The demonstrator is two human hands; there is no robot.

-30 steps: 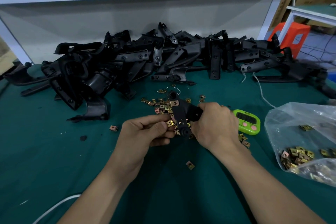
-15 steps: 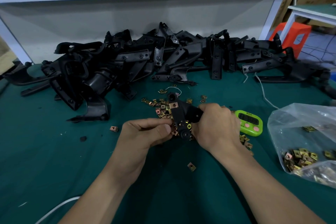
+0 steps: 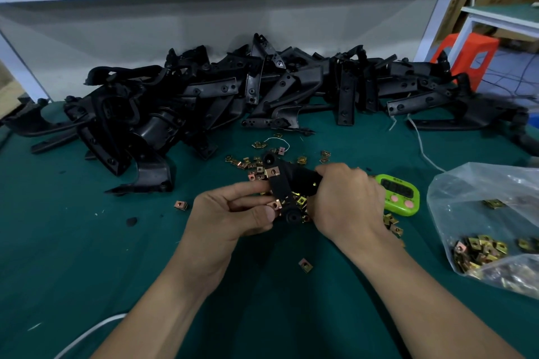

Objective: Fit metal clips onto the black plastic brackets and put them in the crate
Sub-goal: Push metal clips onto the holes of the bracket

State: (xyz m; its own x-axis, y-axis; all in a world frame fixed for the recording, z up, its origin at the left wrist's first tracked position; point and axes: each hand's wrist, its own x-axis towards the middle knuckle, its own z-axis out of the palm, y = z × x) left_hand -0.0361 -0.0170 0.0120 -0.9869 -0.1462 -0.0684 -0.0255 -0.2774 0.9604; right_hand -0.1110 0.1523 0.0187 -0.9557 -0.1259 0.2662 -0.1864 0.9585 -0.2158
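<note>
A black plastic bracket [image 3: 284, 186] is held just above the green mat in the middle of the view. My right hand [image 3: 344, 201] grips its right arm. One brass clip [image 3: 271, 172] sits on its upper part. My left hand [image 3: 233, 216] pinches a second clip [image 3: 275, 205] against the bracket's lower left edge with thumb and forefinger. Loose metal clips [image 3: 253, 165] lie scattered on the mat behind and under the bracket. No crate is in view.
A long heap of black brackets [image 3: 233, 96] fills the back of the table. A clear bag of clips [image 3: 484, 245] lies at the right, a green timer [image 3: 398, 194] beside my right hand. Single clips [image 3: 305, 265] [image 3: 180, 205] and a white cable [image 3: 87, 335] lie nearer.
My left thumb and forefinger have moved the second clip up to the bracket's lower edge. The bracket has stayed almost still in my right hand.
</note>
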